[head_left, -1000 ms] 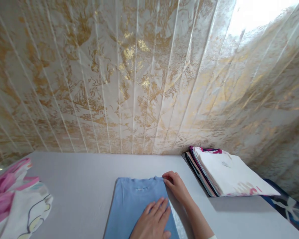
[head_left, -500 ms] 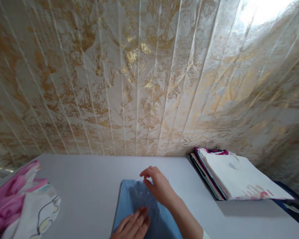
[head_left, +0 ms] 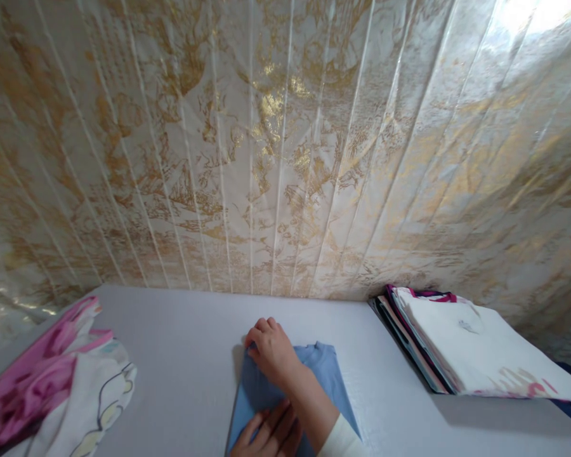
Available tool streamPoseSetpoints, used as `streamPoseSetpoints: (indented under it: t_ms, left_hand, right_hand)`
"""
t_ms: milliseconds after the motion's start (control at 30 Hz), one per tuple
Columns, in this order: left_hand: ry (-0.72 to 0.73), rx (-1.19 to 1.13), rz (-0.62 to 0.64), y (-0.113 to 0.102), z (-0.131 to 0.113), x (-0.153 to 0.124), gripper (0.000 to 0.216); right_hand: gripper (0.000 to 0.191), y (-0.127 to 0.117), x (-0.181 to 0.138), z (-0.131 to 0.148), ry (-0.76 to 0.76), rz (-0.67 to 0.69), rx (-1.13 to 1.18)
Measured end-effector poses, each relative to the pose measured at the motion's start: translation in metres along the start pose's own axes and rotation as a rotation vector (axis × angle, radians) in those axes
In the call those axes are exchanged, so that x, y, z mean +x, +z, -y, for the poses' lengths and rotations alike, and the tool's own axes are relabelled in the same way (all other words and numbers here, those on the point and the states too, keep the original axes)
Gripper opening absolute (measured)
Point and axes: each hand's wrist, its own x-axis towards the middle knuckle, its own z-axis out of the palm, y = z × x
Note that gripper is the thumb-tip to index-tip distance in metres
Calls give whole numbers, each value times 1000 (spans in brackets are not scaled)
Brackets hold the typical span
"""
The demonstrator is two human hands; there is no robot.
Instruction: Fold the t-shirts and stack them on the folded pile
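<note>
A folded light blue shirt (head_left: 330, 381) lies on the grey table (head_left: 181, 355) in front of me. My right hand (head_left: 271, 352) reaches across it to its far left corner, fingers curled and pinching the cloth there. My left hand (head_left: 266, 435) lies flat on the shirt's near part at the bottom edge of the view, fingers stretched out and pressing the fabric down. My right forearm in a cream sleeve crosses over the shirt.
A stack of folded clothes (head_left: 466, 346), white on top, sits at the right by the wall. A loose heap of pink and white garments (head_left: 52, 387) lies at the left edge. A gold-patterned shiny curtain (head_left: 285, 146) hangs behind the table.
My right hand moved from the shirt's far right corner across to its far left corner and closed on the cloth. My left hand slid nearer to me. The camera tilted slightly.
</note>
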Motion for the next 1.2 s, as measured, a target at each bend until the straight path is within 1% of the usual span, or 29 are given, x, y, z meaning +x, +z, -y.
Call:
streamPoseSetpoints:
  t_ms: [133,267,333,400,500,600,700,800,900,1000,1200]
  left_hand:
    - [5,3,17,2,-1,0,38]
    - [-2,-72,27,2,-2,-1,40]
    - [-11,-105,38,3,-3,-1,41]
    - [-40,-123,61,3,-4,-1,44]
    - [-100,-145,99,-3,-1,1,50]
    - [-175,-128,146,-15,9,4,61]
    - [-300,-59,178,-23,20,5,64]
    - [-395,-28,166,-17,27,5,67]
    - [-475,-40,194,-4,30,8,65]
    - [-524,-48,229,4,32,14,59]
    - [-541,-20,269,0,33,22,60]
  right_hand:
    - [11,1,1,1,31,-33,-18]
    - [11,6,3,5,92,-65,-9]
    - [11,3,1,6,113,-85,7]
    - [17,-4,-6,8,135,-116,20]
    - [29,-19,-29,6,164,-177,50]
    - [38,-23,-69,-5,154,-229,66]
    - [46,-11,-113,-23,102,-237,0]
    - [50,9,-144,-39,123,-214,-95]
    - [54,21,-155,-44,186,-162,-126]
    - [58,24,-155,-42,216,-129,-118]
    - [61,20,-153,-41,219,-118,-104]
